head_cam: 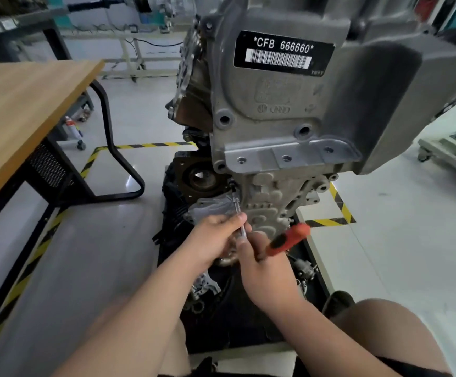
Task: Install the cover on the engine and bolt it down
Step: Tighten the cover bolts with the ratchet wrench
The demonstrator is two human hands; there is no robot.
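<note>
Partly hidden wrench [289, 240] in hands [216, 238], engine [276, 104] top cropped

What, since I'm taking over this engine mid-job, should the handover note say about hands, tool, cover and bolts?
Left hand: pinches the driver's metal shaft, steadying it.
Right hand: grips the orange handle.
Things: the ribbed cover sits against the engine; the shaft's tip is at a fastening point on the cover's left edge.
Done: cover placed.
Left: finish this bolt; its tightness cannot be told. Two holes higher up look empty, so check them.
</note>
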